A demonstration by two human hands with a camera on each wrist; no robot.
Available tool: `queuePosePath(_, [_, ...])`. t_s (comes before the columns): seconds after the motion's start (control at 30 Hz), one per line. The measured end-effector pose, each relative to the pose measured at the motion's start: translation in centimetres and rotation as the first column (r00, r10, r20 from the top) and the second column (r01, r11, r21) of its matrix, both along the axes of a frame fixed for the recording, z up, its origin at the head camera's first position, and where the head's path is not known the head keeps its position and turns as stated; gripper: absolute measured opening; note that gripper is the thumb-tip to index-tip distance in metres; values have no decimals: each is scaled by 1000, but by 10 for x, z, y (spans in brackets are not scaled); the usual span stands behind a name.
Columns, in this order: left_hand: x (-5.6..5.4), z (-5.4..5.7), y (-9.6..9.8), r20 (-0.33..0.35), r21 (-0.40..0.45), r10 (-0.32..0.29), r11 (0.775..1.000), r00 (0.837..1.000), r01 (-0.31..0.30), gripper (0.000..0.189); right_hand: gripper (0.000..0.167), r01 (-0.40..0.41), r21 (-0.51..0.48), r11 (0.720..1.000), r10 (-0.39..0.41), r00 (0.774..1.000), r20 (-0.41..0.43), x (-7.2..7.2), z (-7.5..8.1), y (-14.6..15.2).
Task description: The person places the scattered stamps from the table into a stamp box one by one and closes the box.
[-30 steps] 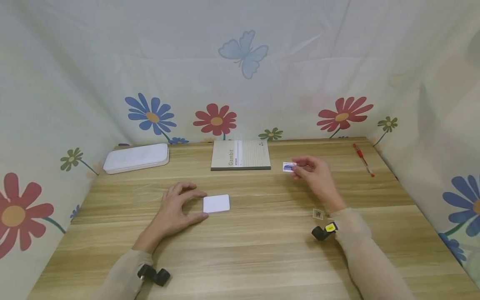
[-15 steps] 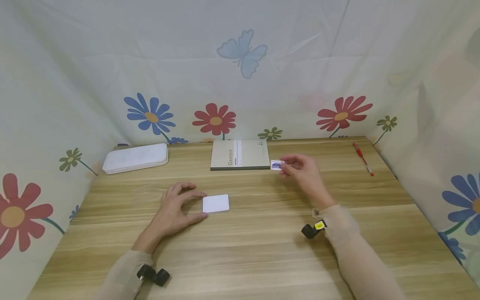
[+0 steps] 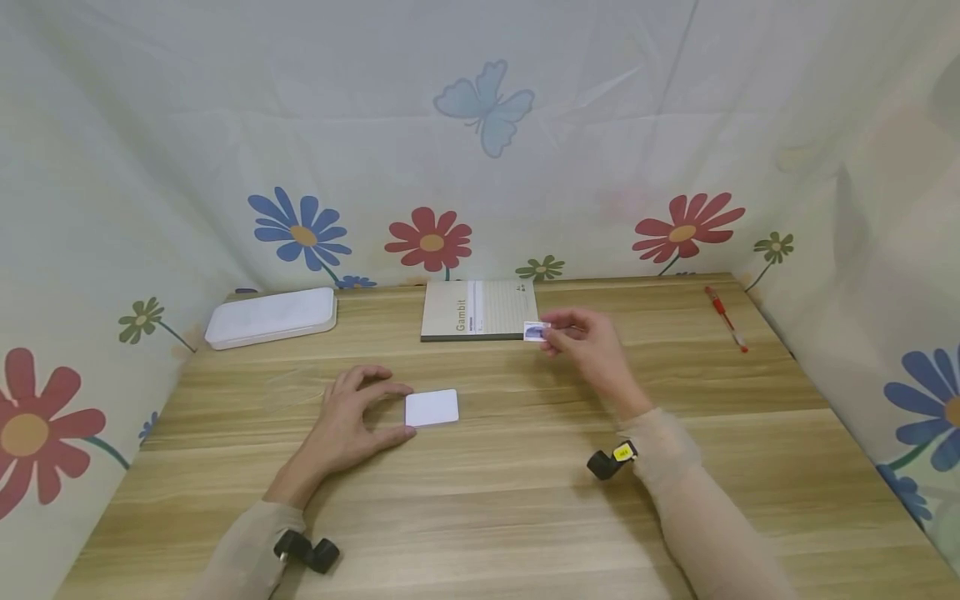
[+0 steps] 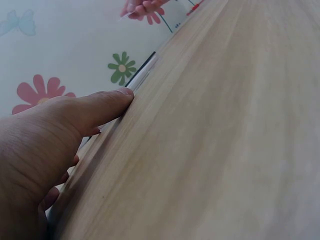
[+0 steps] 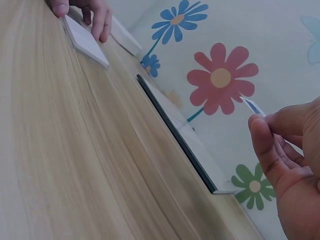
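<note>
Clock centred on table, head view. Flower-print curtain point(image 3: 480, 192) behind everything. Wood-grain table point(image 3: 487, 517) below. Gambit notebook point(image 3: 480, 310) flat at 12 o'clock, back edge. White case point(image 3: 272, 318), likely for pencils, at 10.

Left hand point(image 3: 352, 421) at 9, resting low: thumb and index parted just enough to span the near and far left corners of the white slab, light hold. Right hand point(image 3: 588, 346) at 2, raised: thumb and index closed in a pinch on the postage stamp, no gap beyond its thickness.

Clear sheet point(image 3: 292, 390), faint, at 10 from left hand.

White slab point(image 3: 432, 408), round-cornered, near centre: looks light, stiff, smooth, maybe slippery. Best held by opposite edges. Lies at 3 o'clock from left hand, most of it free of the fingers.

Red pen point(image 3: 726, 319) at 2, beyond right hand.

Postage stamp point(image 3: 534, 332): very light, thin, probably bends or creases easily; take it by one edge. Sits at 9 o'clock from right hand, most of it sticking out past the fingertips, above the table by the notebook's 4 o'clock corner.
</note>
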State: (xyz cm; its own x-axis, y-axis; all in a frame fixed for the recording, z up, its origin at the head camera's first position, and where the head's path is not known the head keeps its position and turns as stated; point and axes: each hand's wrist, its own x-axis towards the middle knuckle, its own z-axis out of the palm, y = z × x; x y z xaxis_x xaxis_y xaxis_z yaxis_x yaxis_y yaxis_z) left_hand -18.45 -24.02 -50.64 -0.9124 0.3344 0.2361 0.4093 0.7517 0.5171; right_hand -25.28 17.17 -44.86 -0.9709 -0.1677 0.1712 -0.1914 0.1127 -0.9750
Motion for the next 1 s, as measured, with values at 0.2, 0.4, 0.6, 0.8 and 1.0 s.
queuePosePath(0.2, [0,0,0,4,-4,5,1000,1000,-5,58,24,-16,-12,1000,16,1000,0,2,2,-10])
queuePosePath(0.4, [0,-1,0,4,-6,6,1000,1000,-6,58,24,-39,-9,999,39,999,-1,3,3,-20])
queuePosePath(0.6, [-1,-2,0,3,-2,5,1000,1000,-5,57,22,-52,11,999,52,999,2,5,4,-32])
queuePosePath(0.8, [-1,-2,-1,-4,5,1,1000,1000,-1,57,20,-69,-4,998,69,997,18,6,4,-43])
queuePosePath(1.0, [-1,-1,0,-12,7,-5,1000,1000,6,57,21,-100,-8,995,100,995,3,10,7,-54])
